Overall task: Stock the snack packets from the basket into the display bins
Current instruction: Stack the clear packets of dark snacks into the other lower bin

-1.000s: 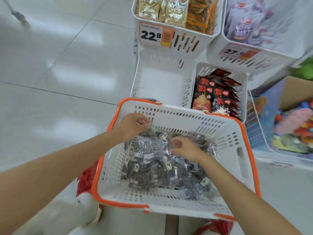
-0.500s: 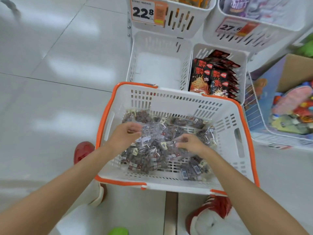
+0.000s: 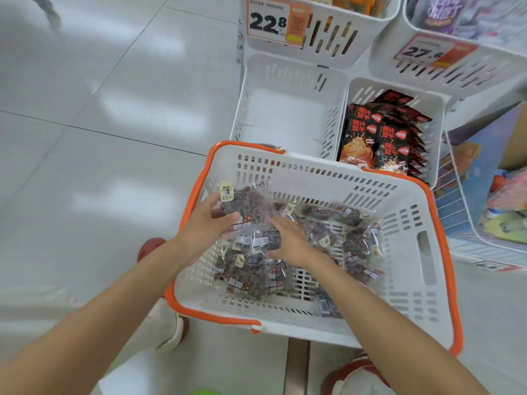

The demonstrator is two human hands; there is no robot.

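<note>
A white basket with an orange rim (image 3: 405,283) stands on the floor and holds several clear snack packets (image 3: 336,232) of dark pieces. My left hand (image 3: 205,220) grips a raised packet (image 3: 245,203) at the basket's left side, thumb on top. My right hand (image 3: 291,240) lies on the pile in the middle, fingers curled over a bunch of packets. Just beyond the basket stands an empty white display bin (image 3: 285,109).
To the right of the empty bin, another bin (image 3: 433,109) holds black and red packets (image 3: 379,135). Two upper bins carry price tags 22.8 (image 3: 273,21) and 27.6 (image 3: 427,51). A wire bin of goods (image 3: 484,212) stands at right. Red shoes (image 3: 356,374) are below.
My left hand has lifted a packet up toward the basket's far left corner. My right hand slid left across the pile. The camera moved closer and tilted down.
</note>
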